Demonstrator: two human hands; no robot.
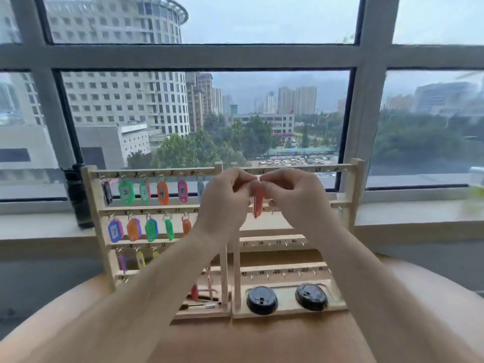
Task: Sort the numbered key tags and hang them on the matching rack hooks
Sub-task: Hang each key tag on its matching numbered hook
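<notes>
My left hand (225, 197) and right hand (290, 195) are pinching the top of the orange tag (258, 204), mid-frame, before the rack (91, 218). If my pinch is loosening, it may be dropping.

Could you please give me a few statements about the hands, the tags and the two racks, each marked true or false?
1. The left hand and the right hand both pinch one red tag. True.
2. The right rack is full of hanging tags. False: its visible hooks are bare; the tags hang on the left rack.
3. Two black lids sit in the right rack's base tray. True.
4. The blue tag marked 7 hangs in the left rack's top row. False: it hangs in the second row.
5. The dark bottle stands right of the racks. False: it stands to their left, on the sill.
</notes>
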